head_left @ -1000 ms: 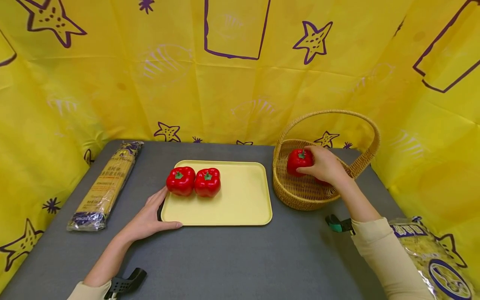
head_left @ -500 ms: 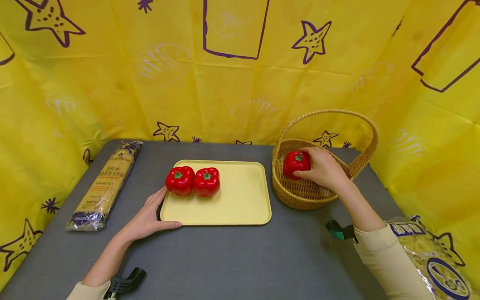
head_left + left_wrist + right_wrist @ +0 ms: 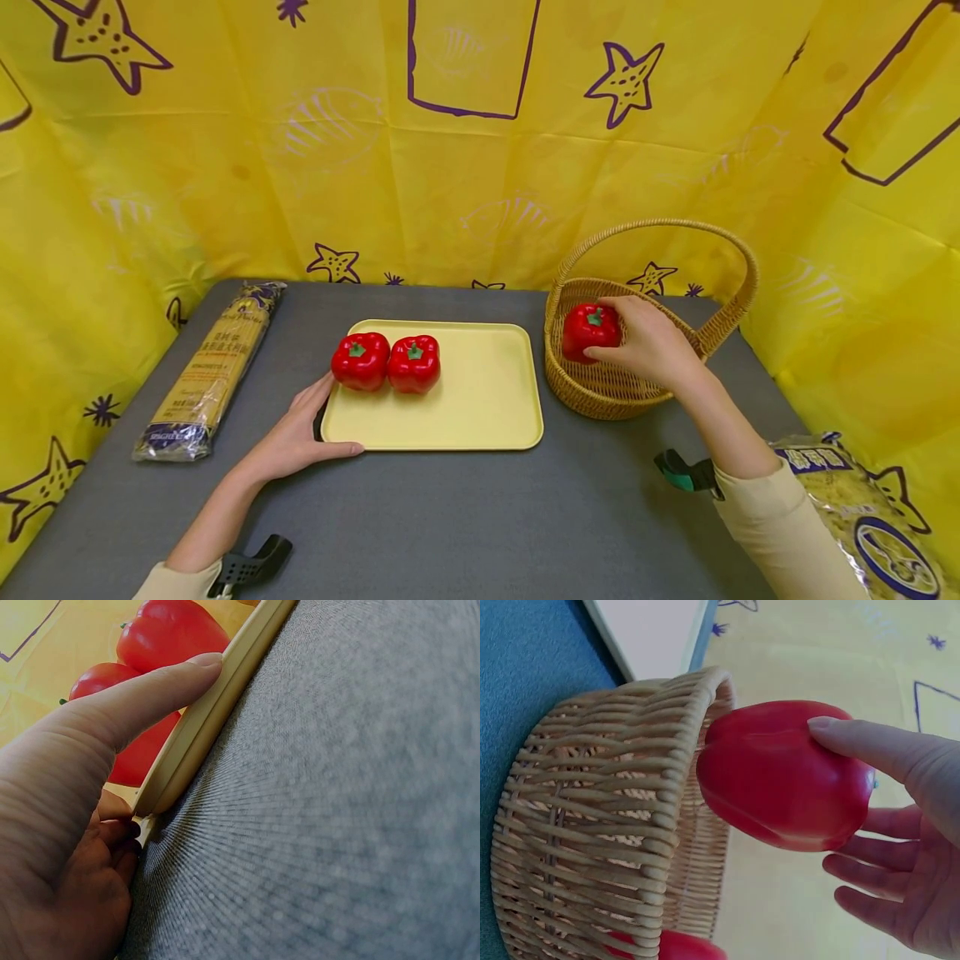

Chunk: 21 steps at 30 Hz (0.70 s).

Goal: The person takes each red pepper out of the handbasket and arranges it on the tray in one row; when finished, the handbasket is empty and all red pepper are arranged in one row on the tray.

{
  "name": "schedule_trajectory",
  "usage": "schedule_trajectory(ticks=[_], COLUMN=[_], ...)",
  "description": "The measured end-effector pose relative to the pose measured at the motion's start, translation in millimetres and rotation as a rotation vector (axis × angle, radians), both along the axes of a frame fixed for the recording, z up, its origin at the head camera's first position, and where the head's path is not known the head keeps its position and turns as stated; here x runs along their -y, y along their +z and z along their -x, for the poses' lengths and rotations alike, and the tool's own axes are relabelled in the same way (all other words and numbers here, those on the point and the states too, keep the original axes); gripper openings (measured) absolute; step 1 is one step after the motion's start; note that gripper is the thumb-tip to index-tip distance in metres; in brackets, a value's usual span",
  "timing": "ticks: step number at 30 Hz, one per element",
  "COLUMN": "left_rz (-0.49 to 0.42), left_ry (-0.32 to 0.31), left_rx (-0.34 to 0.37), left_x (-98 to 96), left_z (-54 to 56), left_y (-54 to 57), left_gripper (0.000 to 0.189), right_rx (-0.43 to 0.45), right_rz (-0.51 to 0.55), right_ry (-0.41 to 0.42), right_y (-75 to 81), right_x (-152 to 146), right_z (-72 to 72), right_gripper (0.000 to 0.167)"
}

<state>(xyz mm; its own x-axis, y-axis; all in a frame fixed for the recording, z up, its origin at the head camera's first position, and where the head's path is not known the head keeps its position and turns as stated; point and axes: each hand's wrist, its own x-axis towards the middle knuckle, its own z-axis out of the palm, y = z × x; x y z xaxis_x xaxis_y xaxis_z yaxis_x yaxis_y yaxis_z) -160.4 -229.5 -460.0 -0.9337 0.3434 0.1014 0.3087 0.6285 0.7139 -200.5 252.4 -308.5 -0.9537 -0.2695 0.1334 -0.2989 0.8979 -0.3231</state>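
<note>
My right hand (image 3: 648, 342) grips a red bell pepper (image 3: 590, 333) by its stem end, thumb on one side and fingers on the other. In the right wrist view this pepper (image 3: 780, 776) is at the mouth of the wicker basket (image 3: 592, 825), its blossom end by the rim. Another red pepper (image 3: 690, 946) lies inside the basket, hidden behind my hand in the head view. My left hand (image 3: 300, 433) holds the near left corner of a pale yellow tray (image 3: 480, 400), its thumb (image 3: 157, 694) along the front rim. Two red bell peppers (image 3: 360, 362) sit side by side on the tray's left part.
A pack of spaghetti (image 3: 213, 375) lies at the left of the grey table (image 3: 480, 517). A clear bag of pasta (image 3: 855, 508) is at the right, beside my sleeve. The tall basket handle (image 3: 660, 223) arches over the basket, and a yellow curtain (image 3: 480, 183) surrounds the table.
My right hand has shifted slightly left and toward me with the bell pepper, staying over the basket. My left hand and the tray have not moved.
</note>
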Motion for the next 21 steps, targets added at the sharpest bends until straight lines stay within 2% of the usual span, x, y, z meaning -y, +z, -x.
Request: schedule_trajectory(ticks=[12,21], left_rz=[-0.001,0.003], left_ry=[-0.005,0.0], left_rx=[-0.009,0.0], left_x=[0.7,0.7], left_z=[1.3,0.7], left_y=[-1.6,-1.8], left_gripper=[0.118,0.118], right_rx=[-0.022,-0.036], right_rz=[0.066,0.162], right_ry=[0.016,0.044], right_y=[3.2,-1.7], right_x=[9,17], right_z=[-10.8,-13.6], right_gripper=[0.074,0.073])
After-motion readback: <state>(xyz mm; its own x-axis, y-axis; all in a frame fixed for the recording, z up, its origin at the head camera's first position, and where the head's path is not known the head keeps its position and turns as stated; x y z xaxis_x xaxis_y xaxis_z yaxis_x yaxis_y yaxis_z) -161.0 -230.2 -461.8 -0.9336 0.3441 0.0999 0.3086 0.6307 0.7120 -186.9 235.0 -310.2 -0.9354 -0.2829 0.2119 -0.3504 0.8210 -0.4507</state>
